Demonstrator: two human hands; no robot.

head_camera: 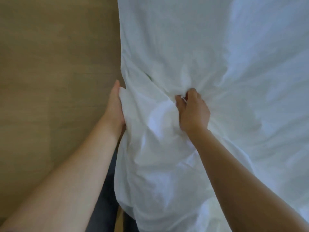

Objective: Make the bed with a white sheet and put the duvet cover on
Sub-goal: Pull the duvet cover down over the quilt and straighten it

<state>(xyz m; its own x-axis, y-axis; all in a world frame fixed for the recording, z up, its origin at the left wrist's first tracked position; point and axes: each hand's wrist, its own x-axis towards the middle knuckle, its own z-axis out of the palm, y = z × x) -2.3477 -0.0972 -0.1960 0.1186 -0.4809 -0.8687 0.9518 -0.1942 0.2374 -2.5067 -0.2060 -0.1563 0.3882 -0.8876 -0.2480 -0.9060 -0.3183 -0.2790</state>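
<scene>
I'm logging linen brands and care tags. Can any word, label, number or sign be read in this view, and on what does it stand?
None can be read.
The white fabric shows no print, tag or label on its visible surface.
The brown floor bears no marking.
The folds bunched in the grip of the left hand and the right hand could hide a tag; that cannot be told.

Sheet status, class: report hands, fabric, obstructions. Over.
Left hand grips sheet edge. Right hand pinches a bunched fold. Sheet rumpled near hands. Nothing seen in the way.
</scene>
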